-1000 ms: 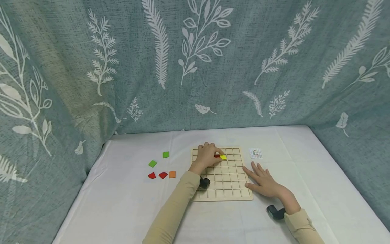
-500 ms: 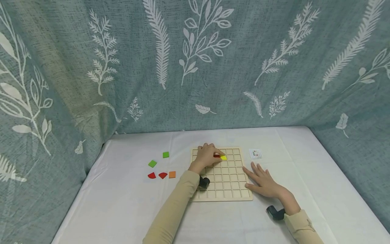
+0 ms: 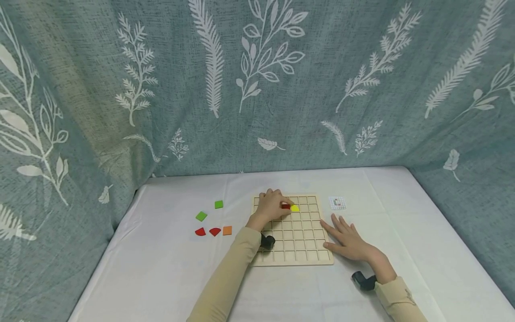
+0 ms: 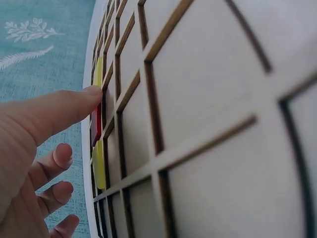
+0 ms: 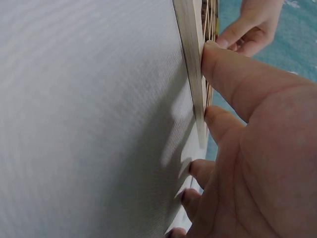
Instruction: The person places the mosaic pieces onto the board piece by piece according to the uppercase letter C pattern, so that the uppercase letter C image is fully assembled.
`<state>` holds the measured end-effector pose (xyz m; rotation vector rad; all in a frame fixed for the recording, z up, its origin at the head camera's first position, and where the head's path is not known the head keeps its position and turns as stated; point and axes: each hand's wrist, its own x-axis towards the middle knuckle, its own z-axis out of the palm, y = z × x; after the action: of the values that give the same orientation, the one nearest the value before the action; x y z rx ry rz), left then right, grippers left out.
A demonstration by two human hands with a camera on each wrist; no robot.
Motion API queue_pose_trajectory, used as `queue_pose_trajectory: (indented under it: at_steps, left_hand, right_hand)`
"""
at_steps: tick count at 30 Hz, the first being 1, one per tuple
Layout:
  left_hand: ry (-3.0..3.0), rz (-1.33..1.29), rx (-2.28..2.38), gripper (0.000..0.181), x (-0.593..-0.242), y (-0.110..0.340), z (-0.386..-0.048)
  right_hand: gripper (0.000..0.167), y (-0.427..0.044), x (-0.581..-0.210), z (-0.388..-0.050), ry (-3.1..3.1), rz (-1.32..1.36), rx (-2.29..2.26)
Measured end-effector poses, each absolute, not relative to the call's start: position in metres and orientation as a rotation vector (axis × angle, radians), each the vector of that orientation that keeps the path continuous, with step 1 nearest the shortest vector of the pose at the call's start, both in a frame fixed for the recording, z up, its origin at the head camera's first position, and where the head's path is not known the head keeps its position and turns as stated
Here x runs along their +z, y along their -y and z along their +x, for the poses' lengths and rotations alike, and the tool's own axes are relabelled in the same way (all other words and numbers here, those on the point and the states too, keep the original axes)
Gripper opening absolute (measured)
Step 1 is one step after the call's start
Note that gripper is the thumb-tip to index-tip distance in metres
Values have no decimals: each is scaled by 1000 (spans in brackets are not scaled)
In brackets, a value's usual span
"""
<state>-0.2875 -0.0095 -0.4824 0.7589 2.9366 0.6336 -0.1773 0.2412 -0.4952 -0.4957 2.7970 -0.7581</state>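
A wooden grid board point(image 3: 301, 243) lies on the white cloth. My left hand point(image 3: 271, 206) is over its upper part, thumb and index finger pinching a red tile point(image 3: 285, 206) in a cell. A yellow tile point(image 3: 295, 208) sits directly to the right of the red one. In the left wrist view the thumb tip touches the row at the red tile, with another yellow tile point(image 4: 100, 166) on the other side; the index finger is hidden there. My right hand point(image 3: 348, 241) lies spread at the board's right side, thumb and index fingertips touching its edge.
Left of the board lie two green tiles point(image 3: 219, 204), two red quarter-circle pieces point(image 3: 215, 231) and an orange square tile point(image 3: 227, 230). A small printed pattern card point(image 3: 337, 202) is at the board's upper right. A patterned blue-green curtain point(image 3: 257, 89) hangs behind the table.
My left hand has shifted slightly left, and more of the red tile shows beneath it. The right hand and the loose pieces keep their places.
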Motion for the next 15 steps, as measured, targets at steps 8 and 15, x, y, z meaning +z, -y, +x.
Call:
queue_pose_trajectory:
  at_steps: [8,15]
  left_hand:
    - [-2950,760,637,25,-485,13,-286]
    - [-2948,758,690,24,-485,17,-282]
  right_hand:
    - [65,-241,-496,-177,-2806,-498,-757]
    - [65,-240,-497,-176,-2802,-499,-766]
